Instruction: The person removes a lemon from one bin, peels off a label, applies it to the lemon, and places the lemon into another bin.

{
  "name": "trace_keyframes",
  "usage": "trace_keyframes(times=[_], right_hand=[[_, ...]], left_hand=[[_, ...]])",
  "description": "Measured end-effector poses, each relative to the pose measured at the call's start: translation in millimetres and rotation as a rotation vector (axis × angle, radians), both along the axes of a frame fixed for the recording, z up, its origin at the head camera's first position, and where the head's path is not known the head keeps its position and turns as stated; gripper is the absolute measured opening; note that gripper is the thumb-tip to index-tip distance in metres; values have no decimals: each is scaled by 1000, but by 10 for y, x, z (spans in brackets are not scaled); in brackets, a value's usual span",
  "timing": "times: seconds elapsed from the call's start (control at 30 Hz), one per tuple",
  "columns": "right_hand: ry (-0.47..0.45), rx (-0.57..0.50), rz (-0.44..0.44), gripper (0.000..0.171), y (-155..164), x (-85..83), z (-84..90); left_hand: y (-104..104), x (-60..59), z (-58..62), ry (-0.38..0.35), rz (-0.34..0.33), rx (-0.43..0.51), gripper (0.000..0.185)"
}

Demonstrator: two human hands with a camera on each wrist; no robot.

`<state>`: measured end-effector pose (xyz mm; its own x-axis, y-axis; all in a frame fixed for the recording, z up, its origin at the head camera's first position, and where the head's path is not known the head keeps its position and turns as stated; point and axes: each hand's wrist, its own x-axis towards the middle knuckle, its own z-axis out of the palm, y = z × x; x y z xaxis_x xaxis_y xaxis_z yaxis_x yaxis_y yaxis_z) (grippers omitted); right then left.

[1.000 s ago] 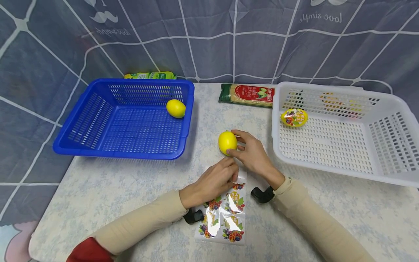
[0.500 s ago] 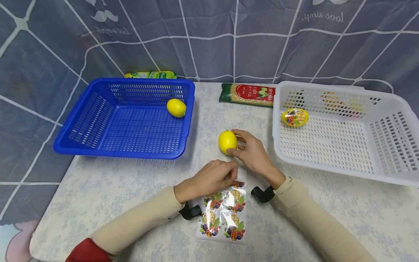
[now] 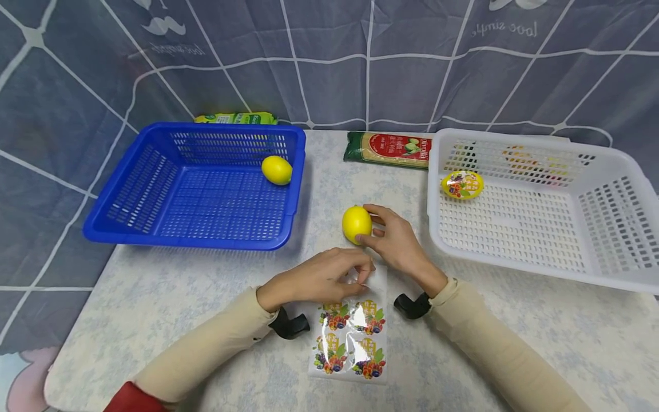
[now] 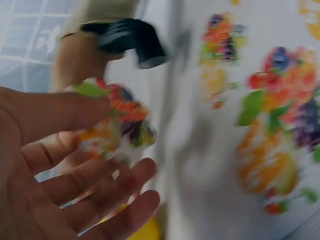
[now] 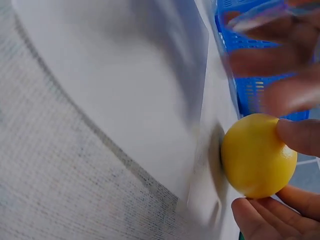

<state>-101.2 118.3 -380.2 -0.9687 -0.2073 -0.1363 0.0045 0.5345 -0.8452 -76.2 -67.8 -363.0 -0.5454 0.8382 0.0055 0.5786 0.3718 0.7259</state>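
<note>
The table bears two baskets, a lemon, a sticker sheet and a red packet.

Table covered with pale cloth in faint blue floral print, rounded near-left corner. Behind and to the left hangs a grey-blue fabric backdrop with white crossing lines, moustache motifs and mirrored "love simple" lettering. Even, soft indoor light, weak shadows.

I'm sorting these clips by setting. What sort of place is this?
Probably an indoor tabletop staged for a sorting or labelling exercise, not a real kitchen: a cloth-covered table before a hung patterned sheet, a blue basket and a white basket, and a sticker sheet.
</note>
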Motion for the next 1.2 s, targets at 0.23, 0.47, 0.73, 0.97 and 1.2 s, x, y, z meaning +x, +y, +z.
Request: trace_keyframes(times=[0.23,0.47,0.73,0.97,1.2], right_hand=[[13,-3,11,64,5,-4,-7],[8,-18,19,65,16,-7,-15],[-2,-25,24,65,21,-10,-15],[9,-25,19,64,28,-16,-25],[24,-17,23,64,31,-13,-35]], left_hand=[[-160,-86,218,-22,81,104,10],[-225,-258,453,32,330,123,1],[-98,-461,525,25,499,-29,8],[78,-522,534,102,522,-223,9],[186,-569,540,164,468,-350,13]])
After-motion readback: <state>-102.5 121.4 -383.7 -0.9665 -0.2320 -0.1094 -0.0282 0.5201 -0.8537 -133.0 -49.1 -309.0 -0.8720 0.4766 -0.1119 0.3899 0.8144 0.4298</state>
